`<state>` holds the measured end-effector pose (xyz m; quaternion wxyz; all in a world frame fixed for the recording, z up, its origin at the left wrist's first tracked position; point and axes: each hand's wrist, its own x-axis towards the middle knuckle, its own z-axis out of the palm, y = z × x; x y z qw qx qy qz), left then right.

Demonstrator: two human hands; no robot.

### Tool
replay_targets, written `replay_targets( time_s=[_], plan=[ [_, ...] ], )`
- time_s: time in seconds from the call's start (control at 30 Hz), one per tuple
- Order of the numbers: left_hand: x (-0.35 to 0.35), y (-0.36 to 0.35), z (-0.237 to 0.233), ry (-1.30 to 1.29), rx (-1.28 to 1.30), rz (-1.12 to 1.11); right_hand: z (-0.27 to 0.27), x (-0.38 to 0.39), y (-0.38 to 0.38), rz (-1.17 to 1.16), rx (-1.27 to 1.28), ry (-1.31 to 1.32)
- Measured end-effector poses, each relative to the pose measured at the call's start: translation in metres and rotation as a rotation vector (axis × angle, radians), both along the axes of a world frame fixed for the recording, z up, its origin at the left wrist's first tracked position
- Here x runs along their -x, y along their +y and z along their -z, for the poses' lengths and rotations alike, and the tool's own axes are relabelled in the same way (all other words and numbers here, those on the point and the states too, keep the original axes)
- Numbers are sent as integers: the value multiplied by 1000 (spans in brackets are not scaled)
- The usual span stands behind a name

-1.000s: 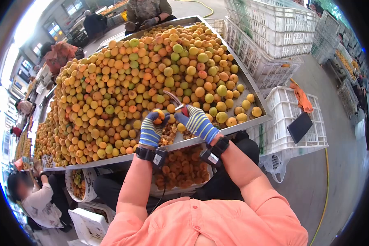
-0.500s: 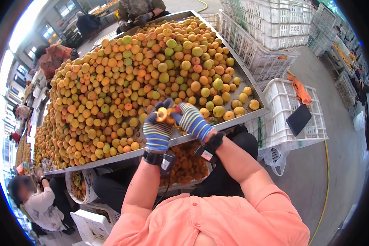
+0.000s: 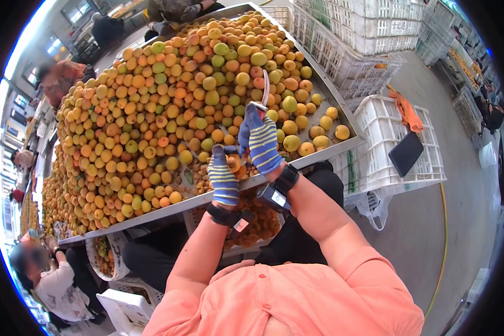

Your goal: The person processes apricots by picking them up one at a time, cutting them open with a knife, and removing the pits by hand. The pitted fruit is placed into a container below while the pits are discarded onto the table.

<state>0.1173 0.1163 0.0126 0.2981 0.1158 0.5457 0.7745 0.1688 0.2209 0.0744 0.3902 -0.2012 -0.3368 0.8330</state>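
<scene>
Left hand [image 3: 224, 178] gripping apricot [image 3: 233, 163] over near edge of surface [image 3: 325, 152]. Right hand [image 3: 261, 140] clutching knife [image 3: 265, 89], blade pointing up. Danger: blade slipping on wet fruit, nicking gloved fingers; apricot popping loose, falling off edge.

Heaped with apricots [image 3: 151, 112] over most of the bench [image 3: 325, 89]. Off its right edge, stacked white crates [image 3: 353, 33]; on the nearest crate [image 3: 375, 129], a dark phone [image 3: 407, 154] and orange cloth [image 3: 406, 112]. Below the near edge, a tub of halves [image 3: 263, 221].
</scene>
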Motion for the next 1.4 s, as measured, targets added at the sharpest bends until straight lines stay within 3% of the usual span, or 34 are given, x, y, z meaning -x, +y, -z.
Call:
replay_targets(
  time_s=[0.07,0.2,0.43,0.7,0.9,1.07,1.17,1.2,1.4],
  plan=[
    [-8,5,-3,-26,5,5,2,3,3,51,2,17],
    [-14,17,2,211,31,-102,-1,4,6,151,-33,-21],
    [-16,22,-3,40,-55,-35,-10,2,3,206,-54,-2],
    [-20,35,-7,453,82,-164,15,12,17,163,263,76],
    [-14,34,-9,489,82,-139,35,19,24,74,535,52],
    [-6,30,5,347,-25,-93,45,19,25,-1,633,270],
    [4,26,19,-162,-170,64,40,23,27,80,581,104],
    [-5,15,-7,-242,-233,186,39,22,30,60,562,138],
    [-1,5,-1,-266,-231,293,39,16,33,-95,594,288]
  ],
)
